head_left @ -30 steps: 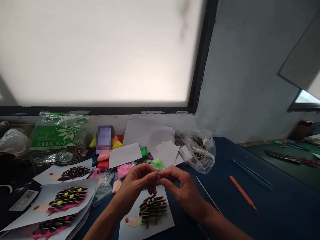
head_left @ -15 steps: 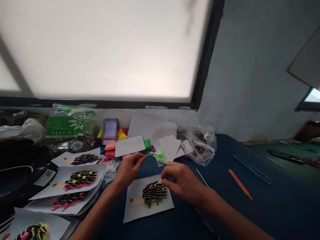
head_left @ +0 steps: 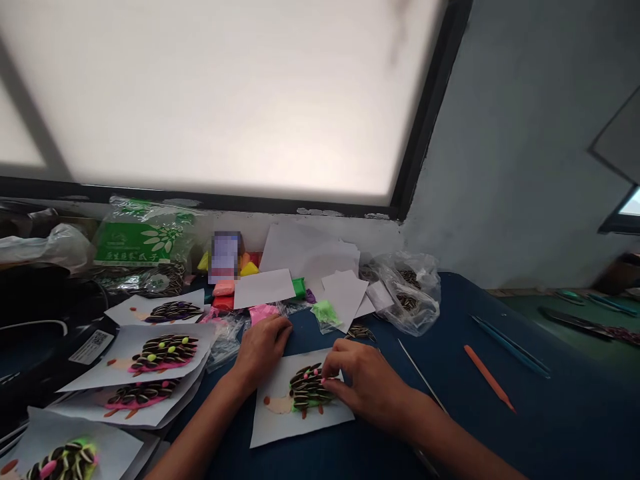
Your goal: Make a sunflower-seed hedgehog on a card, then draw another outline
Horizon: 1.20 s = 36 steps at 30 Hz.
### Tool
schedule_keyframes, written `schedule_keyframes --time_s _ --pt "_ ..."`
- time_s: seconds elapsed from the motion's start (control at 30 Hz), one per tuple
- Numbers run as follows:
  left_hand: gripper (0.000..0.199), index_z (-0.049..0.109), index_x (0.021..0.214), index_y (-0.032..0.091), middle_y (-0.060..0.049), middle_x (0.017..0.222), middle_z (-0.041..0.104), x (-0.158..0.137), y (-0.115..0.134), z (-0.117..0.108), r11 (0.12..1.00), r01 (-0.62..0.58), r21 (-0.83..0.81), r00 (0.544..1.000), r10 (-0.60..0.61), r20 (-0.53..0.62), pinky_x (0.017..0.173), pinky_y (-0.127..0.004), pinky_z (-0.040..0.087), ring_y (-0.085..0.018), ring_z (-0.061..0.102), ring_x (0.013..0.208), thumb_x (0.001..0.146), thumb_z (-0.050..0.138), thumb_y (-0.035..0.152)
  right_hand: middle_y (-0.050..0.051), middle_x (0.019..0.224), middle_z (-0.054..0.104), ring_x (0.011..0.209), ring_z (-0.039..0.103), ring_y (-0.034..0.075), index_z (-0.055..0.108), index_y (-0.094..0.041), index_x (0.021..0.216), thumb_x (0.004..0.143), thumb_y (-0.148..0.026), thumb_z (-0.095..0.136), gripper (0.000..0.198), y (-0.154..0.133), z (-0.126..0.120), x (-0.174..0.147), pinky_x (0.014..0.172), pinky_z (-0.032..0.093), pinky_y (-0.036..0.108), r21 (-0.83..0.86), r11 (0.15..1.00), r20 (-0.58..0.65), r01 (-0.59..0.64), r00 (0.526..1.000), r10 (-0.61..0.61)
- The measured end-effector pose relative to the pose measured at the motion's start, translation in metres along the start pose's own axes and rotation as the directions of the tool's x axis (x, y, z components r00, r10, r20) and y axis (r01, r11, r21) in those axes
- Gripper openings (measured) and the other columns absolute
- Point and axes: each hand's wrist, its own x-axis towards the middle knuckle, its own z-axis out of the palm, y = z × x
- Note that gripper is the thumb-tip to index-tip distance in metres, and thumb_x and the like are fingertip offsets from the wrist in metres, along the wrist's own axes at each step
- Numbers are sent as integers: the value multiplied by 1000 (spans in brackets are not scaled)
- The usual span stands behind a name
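A hedgehog picture (head_left: 280, 427) on white paper lies before me, its back covered in striped sunflower seeds (head_left: 306, 393) with small pink clay dots among them. My right hand (head_left: 363, 380) pinches a small pink clay ball (head_left: 324, 381) with thumb and forefinger, against the right side of the seeds. My left hand (head_left: 264, 347) is curled closed at the sheet's upper left edge; its fingertips are hidden, so whether it holds anything cannot be made out. Just beyond it lies a pack of pink clay (head_left: 263, 313).
Finished hedgehog pictures (head_left: 90, 377) overlap at left. Behind are a green seed bag (head_left: 133, 243), clay packs, blank cards (head_left: 265, 289) and a clear bag of seeds (head_left: 415, 310). Right of my hand lie a thin metal rod (head_left: 420, 373), an orange tool (head_left: 487, 377) and blue tweezers (head_left: 513, 347).
My right hand has brought the pink clay ball down onto the seeds. My left hand has lowered to the paper's upper edge. The view has shifted slightly.
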Motion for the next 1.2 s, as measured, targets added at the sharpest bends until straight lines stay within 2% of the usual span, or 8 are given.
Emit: schedule_keyframes --time_s 0.3,0.5,0.7,0.9,1.07,1.2 --pt "25 67 85 22 -5 91 71 0 -2 1 999 -8 32 1000 8 7 71 -30 43 -22 65 84 90 44 27 1 86 65 77 59 14 70 -19 80 79 -17 68 4 -1 2 1 65 35 23 -17 999 17 -33 999 33" --pt "25 67 85 22 -5 91 71 0 -2 0 999 -8 38 1000 7 9 69 -29 43 -22 65 84 90 44 27 2 86 64 73 58 13 73 -20 84 81 -19 67 6 0 3 1 62 35 23 -37 999 17 -15 1000 16" --pt "25 67 83 22 -5 89 71 1 -2 0 1000 -3 31 1000 3 9 69 -29 42 -22 65 84 89 44 28 1 88 65 78 60 14 72 -20 86 81 -19 69 6 0 5 0 65 36 24 -31 999 20 -7 1000 8" --pt "26 67 84 22 -4 89 71 1 -2 -1 1000 8 23 1000 -8 12 67 -29 43 -22 65 83 89 43 30 2 87 65 76 59 14 71 -20 87 82 -17 68 7 1 2 1 63 36 23 -29 999 -7 26 1000 -26" --pt "26 66 82 23 -4 88 71 1 -2 0 1000 5 16 1000 -6 13 68 -29 43 -22 65 81 88 42 29 3 83 64 75 59 14 68 -17 82 89 -14 55 15 5 -6 3 65 38 22 -32 999 -80 41 996 -44" --pt "25 66 86 23 -5 90 71 0 -3 1 1000 6 -7 1000 -6 -3 71 -31 46 -23 65 83 87 41 30 4 80 66 71 58 14 67 -15 78 89 -13 52 19 18 -10 12 62 38 22 -14 999 -125 -49 991 46"
